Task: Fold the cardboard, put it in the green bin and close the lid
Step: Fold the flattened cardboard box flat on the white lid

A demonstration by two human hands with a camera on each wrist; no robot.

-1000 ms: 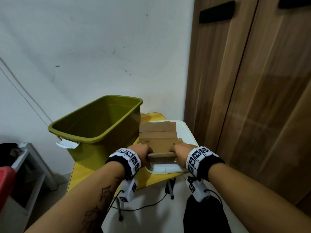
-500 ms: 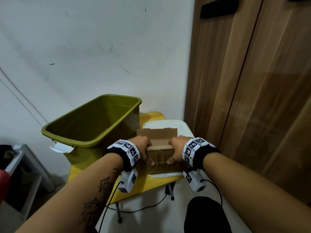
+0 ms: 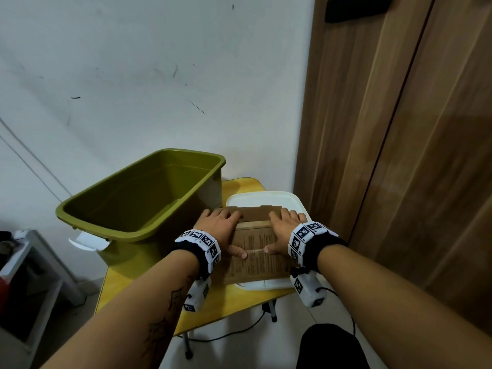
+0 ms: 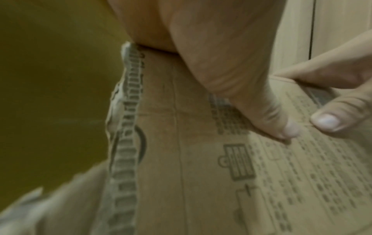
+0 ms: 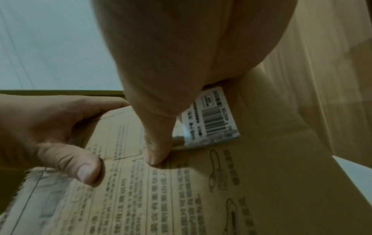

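The brown cardboard (image 3: 257,258) lies on the white lid (image 3: 266,198), printed face up, with a plain flap showing beyond its far edge. My left hand (image 3: 221,230) grips its far left part, fingers over the far edge and thumb on the print. My right hand (image 3: 285,230) grips the far right part the same way. The thumbs nearly meet at the middle. The open green bin (image 3: 138,198) stands just left of them, empty. In the left wrist view my thumb (image 4: 261,111) presses the cardboard (image 4: 201,174). The right wrist view shows a barcode label (image 5: 211,117) beside my thumb (image 5: 157,143).
Bin and lid sit on a small yellow table (image 3: 231,299) against a white wall (image 3: 159,75). A wooden wardrobe (image 3: 399,155) stands close on the right. A grey shelf (image 3: 34,262) is low at the left. Cables run under the table.
The near part of the cardboard has been lifted and turned over, so its printed face now shows. Both hands moved away from me, from the near edge to the far edge.
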